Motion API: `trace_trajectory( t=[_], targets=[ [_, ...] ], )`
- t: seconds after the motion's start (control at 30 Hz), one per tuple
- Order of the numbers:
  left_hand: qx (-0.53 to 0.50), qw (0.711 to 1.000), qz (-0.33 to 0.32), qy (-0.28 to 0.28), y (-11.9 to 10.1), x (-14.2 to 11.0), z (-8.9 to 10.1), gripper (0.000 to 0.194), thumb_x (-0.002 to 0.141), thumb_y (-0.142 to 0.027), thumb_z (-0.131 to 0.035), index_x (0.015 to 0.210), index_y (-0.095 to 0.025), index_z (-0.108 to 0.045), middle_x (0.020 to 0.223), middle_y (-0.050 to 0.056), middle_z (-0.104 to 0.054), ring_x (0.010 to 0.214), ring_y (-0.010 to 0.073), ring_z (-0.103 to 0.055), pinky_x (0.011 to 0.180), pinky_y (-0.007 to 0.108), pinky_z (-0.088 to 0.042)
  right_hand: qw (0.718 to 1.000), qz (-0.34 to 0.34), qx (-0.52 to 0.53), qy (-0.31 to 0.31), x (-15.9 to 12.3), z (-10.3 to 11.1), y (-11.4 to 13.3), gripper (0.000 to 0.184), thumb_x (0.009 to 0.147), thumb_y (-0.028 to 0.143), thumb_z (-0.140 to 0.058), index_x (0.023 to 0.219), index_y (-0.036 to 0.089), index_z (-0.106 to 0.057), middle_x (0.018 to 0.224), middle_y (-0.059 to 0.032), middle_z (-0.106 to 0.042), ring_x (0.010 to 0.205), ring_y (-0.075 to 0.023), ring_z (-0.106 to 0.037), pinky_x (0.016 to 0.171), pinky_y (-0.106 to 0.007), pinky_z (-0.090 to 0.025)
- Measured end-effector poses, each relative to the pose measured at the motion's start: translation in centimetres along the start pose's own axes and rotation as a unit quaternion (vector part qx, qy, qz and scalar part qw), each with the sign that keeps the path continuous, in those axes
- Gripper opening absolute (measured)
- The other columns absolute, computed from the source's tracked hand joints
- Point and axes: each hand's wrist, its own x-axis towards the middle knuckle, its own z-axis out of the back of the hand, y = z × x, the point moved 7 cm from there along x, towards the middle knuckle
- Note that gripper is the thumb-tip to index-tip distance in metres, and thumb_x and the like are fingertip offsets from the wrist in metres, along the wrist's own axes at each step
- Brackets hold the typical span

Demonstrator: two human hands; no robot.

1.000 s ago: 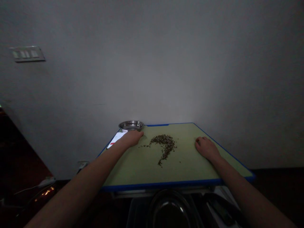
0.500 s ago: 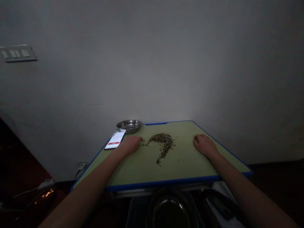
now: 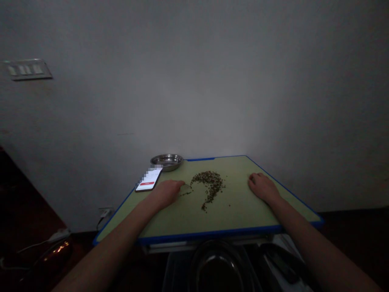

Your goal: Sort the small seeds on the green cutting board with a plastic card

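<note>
Small dark grains (image 3: 214, 184) lie in a curved, hook-shaped heap on the pale green tabletop (image 3: 170, 223). My left hand (image 3: 168, 192) is just left of the heap, its fingers closed and the index fingertip pointing at it. Beside that fingertip is a faint pale shape, too dim to name; a few stray grains lie just below it. On the right of the table rests my right hand (image 3: 263, 186), palm down with fingers loosely bent and the thumb a little apart. No object shows in it.
A phone (image 3: 148, 180) with a lit screen lies behind my left hand, by a shallow steel bowl (image 3: 167, 161) in the back left corner. A blue rim edges the table against the wall. A dark round vessel (image 3: 217, 267) stands below the front edge.
My left hand has moved slightly toward me, and the stray grains beside it now lie lower, nearer the front edge. My right hand stays in place. The view has shifted slightly.
</note>
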Motion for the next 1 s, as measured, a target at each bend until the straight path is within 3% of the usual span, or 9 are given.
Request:
trace_trajectory(
  t=[0.17, 0.37, 1.0],
  targets=[
    [0.015, 0.999, 0.04, 0.002, 1.1, 0.3, 0.4, 0.039, 0.088, -0.019, -0.04, 0.124, -0.02, -0.056, 0.098, 0.014, -0.071, 0.089, 0.0253, -0.067, 0.071, 0.032, -0.048, 1.0, -0.001, 0.0, 0.001, 0.0, 0.0, 0.0, 0.031, 0.09, 0.029, -0.041, 0.105, 0.014, -0.063, 0.105, -0.0154, -0.063, 0.096, -0.0246, -0.061, 0.078, -0.032, -0.04],
    [0.012, 0.999, 0.037, -0.007, 1.4, 0.9, -0.4, 0.038, 0.088, -0.019, -0.038, 0.122, -0.021, -0.056, 0.097, 0.013, -0.07, 0.087, 0.0247, -0.067, 0.071, 0.032, -0.048, 1.0, 0.003, -0.001, -0.004, -0.2, 0.1, 0.1, 0.03, 0.09, 0.028, -0.041, 0.104, 0.015, -0.063, 0.106, -0.0146, -0.063, 0.097, -0.025, -0.06, 0.078, -0.032, -0.04],
    [-0.003, 1.0, 0.015, -0.026, 0.2, 1.6, -0.5, 0.037, 0.089, -0.023, -0.04, 0.122, -0.023, -0.057, 0.103, 0.01, -0.071, 0.092, 0.0224, -0.066, 0.077, 0.032, -0.048, 1.0, 0.0, 0.002, -0.003, -0.2, 0.2, 0.1, 0.028, 0.09, 0.027, -0.042, 0.103, 0.015, -0.063, 0.105, -0.0145, -0.064, 0.097, -0.0237, -0.06, 0.08, -0.031, -0.04]
  ],
)
